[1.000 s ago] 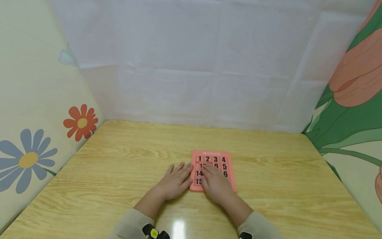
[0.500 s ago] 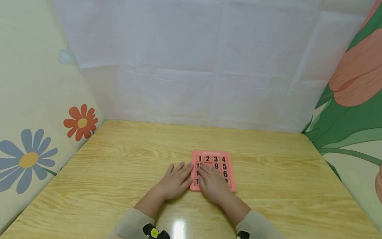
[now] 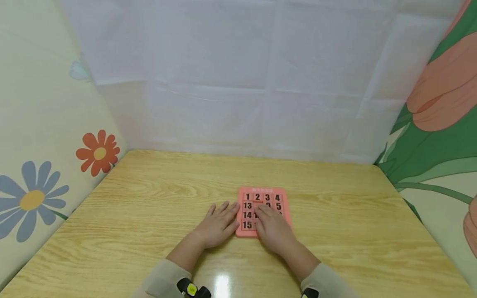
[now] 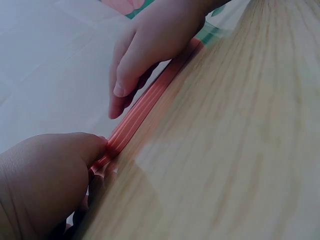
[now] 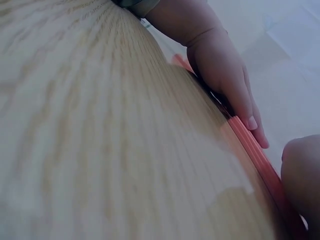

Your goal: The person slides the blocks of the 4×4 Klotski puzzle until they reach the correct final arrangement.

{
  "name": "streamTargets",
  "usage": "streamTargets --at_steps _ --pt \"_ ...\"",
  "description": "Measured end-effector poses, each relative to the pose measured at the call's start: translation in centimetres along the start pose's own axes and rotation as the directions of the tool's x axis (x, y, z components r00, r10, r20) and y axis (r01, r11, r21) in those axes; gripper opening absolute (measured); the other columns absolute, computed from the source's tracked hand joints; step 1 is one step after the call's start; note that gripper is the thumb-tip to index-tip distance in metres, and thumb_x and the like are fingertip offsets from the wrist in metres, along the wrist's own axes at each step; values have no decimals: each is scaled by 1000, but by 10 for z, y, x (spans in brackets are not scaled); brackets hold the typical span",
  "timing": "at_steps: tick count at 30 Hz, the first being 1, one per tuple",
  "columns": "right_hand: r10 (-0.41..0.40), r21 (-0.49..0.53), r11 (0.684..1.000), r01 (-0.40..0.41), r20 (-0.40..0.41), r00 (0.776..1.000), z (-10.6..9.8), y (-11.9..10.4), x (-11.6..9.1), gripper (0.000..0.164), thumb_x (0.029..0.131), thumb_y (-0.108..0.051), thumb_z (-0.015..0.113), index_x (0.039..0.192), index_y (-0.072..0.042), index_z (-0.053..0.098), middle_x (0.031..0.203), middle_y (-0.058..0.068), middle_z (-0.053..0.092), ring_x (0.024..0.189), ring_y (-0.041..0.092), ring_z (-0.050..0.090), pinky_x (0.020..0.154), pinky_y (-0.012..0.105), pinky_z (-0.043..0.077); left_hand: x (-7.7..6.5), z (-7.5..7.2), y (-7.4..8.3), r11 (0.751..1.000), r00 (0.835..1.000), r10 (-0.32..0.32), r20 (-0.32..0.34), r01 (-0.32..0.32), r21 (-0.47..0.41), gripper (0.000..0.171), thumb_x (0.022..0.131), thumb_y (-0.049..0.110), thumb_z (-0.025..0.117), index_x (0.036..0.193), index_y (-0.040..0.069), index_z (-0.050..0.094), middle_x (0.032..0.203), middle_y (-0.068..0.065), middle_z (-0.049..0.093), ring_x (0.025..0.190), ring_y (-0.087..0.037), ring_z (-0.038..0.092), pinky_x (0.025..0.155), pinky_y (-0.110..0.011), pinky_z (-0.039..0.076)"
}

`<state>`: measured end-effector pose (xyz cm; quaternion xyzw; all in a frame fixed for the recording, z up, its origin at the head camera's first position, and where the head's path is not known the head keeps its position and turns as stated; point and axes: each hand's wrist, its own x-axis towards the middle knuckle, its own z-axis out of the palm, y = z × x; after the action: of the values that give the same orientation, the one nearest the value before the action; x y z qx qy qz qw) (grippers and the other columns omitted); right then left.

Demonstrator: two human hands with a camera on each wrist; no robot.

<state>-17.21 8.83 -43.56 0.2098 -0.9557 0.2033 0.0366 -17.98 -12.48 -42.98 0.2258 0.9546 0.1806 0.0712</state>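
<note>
A pink number sliding puzzle [image 3: 247,215] lies flat on the table, its top row reading 1, 2, 3, 4. Down the left column below the 1 run 13, 14 and 15. My right hand [image 3: 274,229] is over the board, fingers extended, fingertips on the second column just below the 2; it hides several tiles. With fingers spread, my left hand [image 3: 218,225] rests palm down against the board's left edge. In the left wrist view, my left thumb [image 4: 95,147] touches the near corner of the board's pink side [image 4: 145,107].
The light wood table [image 3: 167,186] stretches around the puzzle on all sides. A white cloth [image 3: 223,82] hangs behind its far edge. Flower-printed panels stand at left [image 3: 33,103] and right [image 3: 439,157].
Tile 13 has slid left into the first column. My right hand shifted left, then back right, and the gap under the 2 has narrowed to a thin strip. My left hand stays put.
</note>
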Motion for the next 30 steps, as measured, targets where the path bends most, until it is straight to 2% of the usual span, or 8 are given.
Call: streamTargets --at_steps 3,12,30 --pt "30 -8 1000 -30 -15 999 -1 5 -3 45 102 -25 44 140 -3 52 149 13 49 140 31 44 119 47 30 0 0 -1 1000 1000 -3 3 3 2 57 106 39 36 155 10 29 162 -6 26 152 -32 16 124 -56 3" --pt "28 1 1000 -28 -23 999 0 11 -5 44 102 -24 45 139 -3 54 148 13 51 138 32 46 119 49 30 0 2 -3 1000 1000 -1 1 1 -3 57 106 39 37 155 9 29 162 -7 27 152 -32 16 124 -57 3" --pt "-7 -45 999 8 25 1000 4 -4 1 46 103 -29 41 141 -5 52 152 10 46 142 29 42 121 47 28 -1 2 -2 1000 1000 5 -4 -5 1 57 106 38 37 154 9 30 162 -7 28 152 -32 17 123 -57 5"
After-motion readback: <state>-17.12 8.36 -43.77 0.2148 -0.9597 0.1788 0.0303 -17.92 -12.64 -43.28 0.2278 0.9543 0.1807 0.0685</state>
